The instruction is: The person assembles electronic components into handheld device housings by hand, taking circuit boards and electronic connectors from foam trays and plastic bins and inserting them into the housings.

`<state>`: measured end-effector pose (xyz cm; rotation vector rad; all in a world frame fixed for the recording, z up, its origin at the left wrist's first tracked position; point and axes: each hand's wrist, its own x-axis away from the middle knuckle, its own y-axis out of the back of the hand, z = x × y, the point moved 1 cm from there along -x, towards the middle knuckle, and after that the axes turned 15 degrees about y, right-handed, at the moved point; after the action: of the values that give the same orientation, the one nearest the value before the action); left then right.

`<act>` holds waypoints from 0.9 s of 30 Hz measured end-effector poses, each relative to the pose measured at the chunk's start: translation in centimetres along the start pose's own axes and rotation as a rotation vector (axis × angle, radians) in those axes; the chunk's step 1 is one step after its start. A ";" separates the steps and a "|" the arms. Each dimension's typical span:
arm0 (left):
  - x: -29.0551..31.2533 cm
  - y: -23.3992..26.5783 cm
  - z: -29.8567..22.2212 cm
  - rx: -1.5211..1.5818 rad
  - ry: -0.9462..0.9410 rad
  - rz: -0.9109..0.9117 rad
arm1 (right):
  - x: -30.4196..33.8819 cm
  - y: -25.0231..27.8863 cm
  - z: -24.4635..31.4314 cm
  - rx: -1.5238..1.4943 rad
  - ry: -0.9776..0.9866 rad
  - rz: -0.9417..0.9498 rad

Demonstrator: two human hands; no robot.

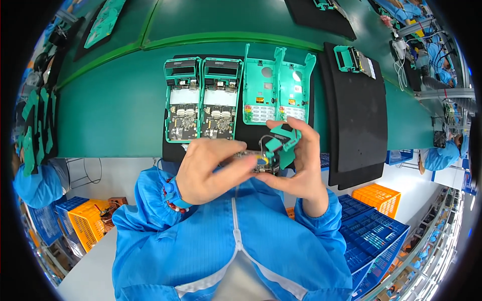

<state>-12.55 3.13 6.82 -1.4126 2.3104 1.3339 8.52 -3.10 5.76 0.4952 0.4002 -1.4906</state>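
Observation:
In front of my chest, my right hand (306, 168) grips a teal plastic housing part (285, 140) between thumb and fingers. A thin cable loops from this part toward a small dark circuit board assembly (263, 163) with a yellow spot. My left hand (213, 168) has its fingers closed on the board's near side; its thumb is smeared by motion and covers much of the board. Just beyond my hands lie two teal device halves with exposed circuit boards (218, 123). Beside them, to the right, are two teal front shells (261, 83) with keypads.
Black foam mats (356, 120) lie at the right of the green bench (110, 115), with a teal module (354, 60) on top. More teal parts (37, 130) stand at the far left. Blue crates (371, 233) and orange crates (88, 220) sit below the bench. People work at both sides.

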 end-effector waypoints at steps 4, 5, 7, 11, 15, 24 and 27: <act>-1.6 -0.1 -0.9 0.286 0.473 0.215 | 0.7 0.3 0.0 -0.131 -0.195 -0.074; -1.2 -0.3 -0.5 0.391 0.573 0.278 | 0.8 0.4 0.1 -0.164 -0.245 -0.068; -1.4 -0.3 -0.6 0.443 0.632 0.301 | 0.8 0.5 0.2 -0.199 -0.298 -0.062; -1.1 -0.8 -0.1 0.749 0.841 0.338 | 0.5 0.5 0.0 -0.216 -0.242 -0.171; -0.7 -1.2 -0.1 0.831 0.888 0.309 | 0.7 0.1 -0.3 -0.038 -0.091 -0.193; -0.2 -1.3 -1.9 0.202 0.425 -0.078 | 0.7 -2.4 0.1 0.316 0.000 -0.204; 0.1 -1.3 -2.3 0.182 0.366 -0.122 | 0.9 -3.1 0.0 0.024 -0.045 -0.323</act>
<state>-10.84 1.19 7.34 -1.8249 2.4316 0.8643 5.51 -3.89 5.06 0.4292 0.4417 -1.8165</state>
